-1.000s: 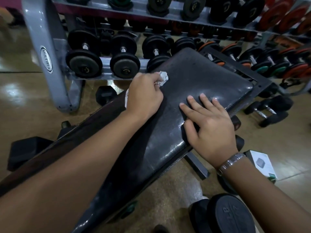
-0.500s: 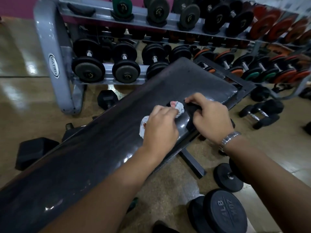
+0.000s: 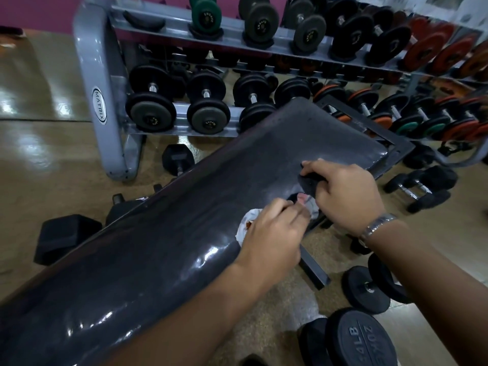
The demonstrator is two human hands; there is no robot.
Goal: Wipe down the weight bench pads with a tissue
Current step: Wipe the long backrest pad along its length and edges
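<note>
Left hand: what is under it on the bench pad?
A crumpled white tissue pokes out from under the left hand, against the black bench pad. The rest of the tissue and the pad below are covered by the hand.

The bench pad (image 3: 163,254) is bare along its near half and at its far end, so a hand can slide there. At its right edge the left hand (image 3: 269,244), holding a tissue (image 3: 247,220), and the right hand (image 3: 346,196), pinching the pad, fill the spot. Behind the pad stands the dumbbell rack (image 3: 87,75). Left of it lie a small dumbbell (image 3: 177,157) and a black block (image 3: 66,237). Right of it lie round weights (image 3: 365,289).
</note>
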